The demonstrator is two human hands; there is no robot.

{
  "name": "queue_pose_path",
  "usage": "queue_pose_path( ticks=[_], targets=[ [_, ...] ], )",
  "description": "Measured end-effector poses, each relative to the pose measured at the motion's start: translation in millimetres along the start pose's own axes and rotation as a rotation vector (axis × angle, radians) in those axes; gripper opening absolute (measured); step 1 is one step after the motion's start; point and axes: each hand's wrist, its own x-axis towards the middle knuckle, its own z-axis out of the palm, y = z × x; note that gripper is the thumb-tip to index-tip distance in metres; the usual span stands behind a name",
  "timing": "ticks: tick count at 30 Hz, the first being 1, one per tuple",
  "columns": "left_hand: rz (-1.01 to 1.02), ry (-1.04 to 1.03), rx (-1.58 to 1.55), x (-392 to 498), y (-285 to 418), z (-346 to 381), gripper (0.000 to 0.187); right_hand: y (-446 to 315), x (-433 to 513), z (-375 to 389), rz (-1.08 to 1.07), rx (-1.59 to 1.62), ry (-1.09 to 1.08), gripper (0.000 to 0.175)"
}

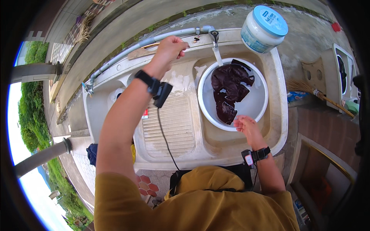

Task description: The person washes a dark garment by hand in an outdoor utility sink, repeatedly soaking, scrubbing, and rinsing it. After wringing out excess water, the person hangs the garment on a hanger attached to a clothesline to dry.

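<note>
Above the back ledge of the washing sink (280,115), my left hand (173,48) is raised with its fingers curled together. Nothing is visible in its grip. My right hand (246,126) is over the near rim of a round white basin (201,106), loosely bent and with no object in it. Whether it touches the rim I cannot tell. Dark maroon wet cloth (231,82) lies in the water in the basin, partly above the surface. A tap (214,39) stands at the basin's far side, and a white stream or spout end reaches down from it over the rim.
A large tub with a blue lid (263,30) stands on the sink's back right corner. Left of the basin is a ribbed washboard surface (169,127). A grey pipe (127,55) runs along the back edge. To the right lies a straw broom (315,91). A cable (164,135) hangs from my left wrist.
</note>
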Motion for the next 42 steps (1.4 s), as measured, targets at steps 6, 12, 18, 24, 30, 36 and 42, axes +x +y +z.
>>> queue_pose_path(
  ticks=[6, 12, 18, 24, 30, 36, 42],
  targets=[
    [-0.045, 0.169, -0.142, 50, -42, 36, 0.023, -27, 29, 29, 0.024, 0.097, 0.134, 0.031],
    [0.241, 0.291, -0.066, 28, -60, 44, 0.030, -19, 52, 39, 0.122, 0.041, 0.333, 0.072],
    [0.336, -0.290, 0.417, -37, -99, 130, 0.032, 6, 75, 43, 0.194, -0.095, 0.176, 0.058],
    [0.232, -0.428, 1.000, -51, -135, 202, 0.064, 15, 83, 13, 0.161, -0.072, 0.256, 0.026],
    [0.016, -0.550, 0.952, -30, -139, 206, 0.076, 23, 94, -17, -0.066, -0.059, 0.432, 0.012],
    [0.058, -0.406, 0.839, -17, -140, 197, 0.032, 15, 91, -26, 0.034, -0.131, 0.490, 0.013],
    [0.205, -0.220, 0.669, -42, -120, 162, 0.023, -1, 48, -33, -0.259, 0.126, 0.362, 0.014]
  ],
)
